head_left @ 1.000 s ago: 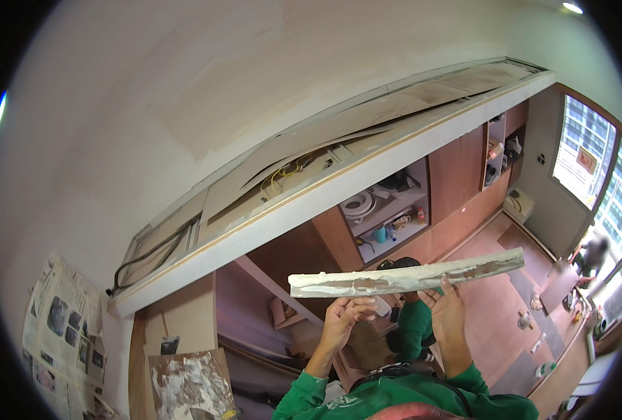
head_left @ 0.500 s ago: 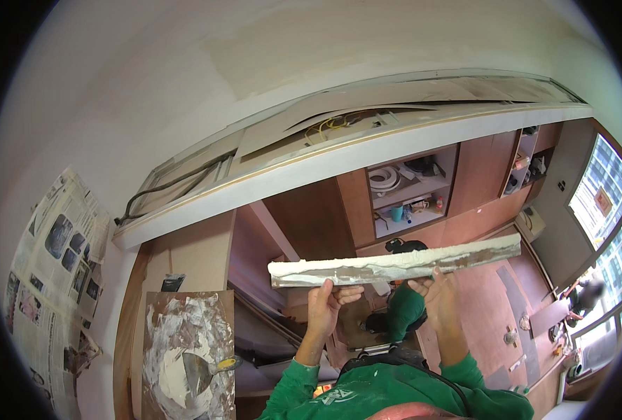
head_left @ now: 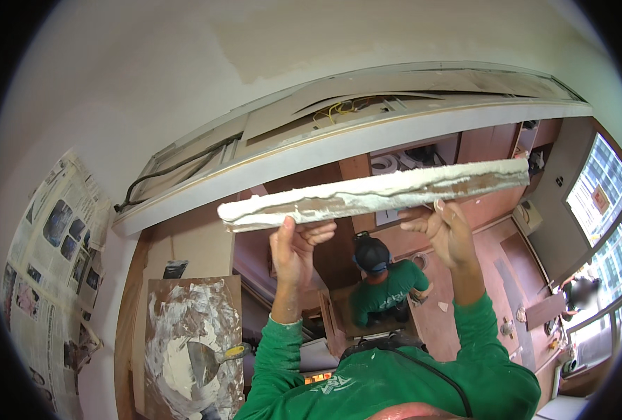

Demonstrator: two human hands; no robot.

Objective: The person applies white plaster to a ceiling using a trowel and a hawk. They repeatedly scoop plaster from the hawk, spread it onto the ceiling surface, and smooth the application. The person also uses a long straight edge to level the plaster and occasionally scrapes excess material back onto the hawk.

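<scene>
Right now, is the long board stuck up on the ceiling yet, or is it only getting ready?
Getting ready. White paste already coats the long board, and the mixing board with the trowel lying on it is smeared from use. The left hand and right hand hold the board up, clear of the open ceiling channel. Pressing it into place is not yet done.

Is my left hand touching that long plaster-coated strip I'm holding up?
Touching. The head view shows the left hand with its fingers wrapped on the lower edge of the plaster-coated strip; no gap shows.
</scene>
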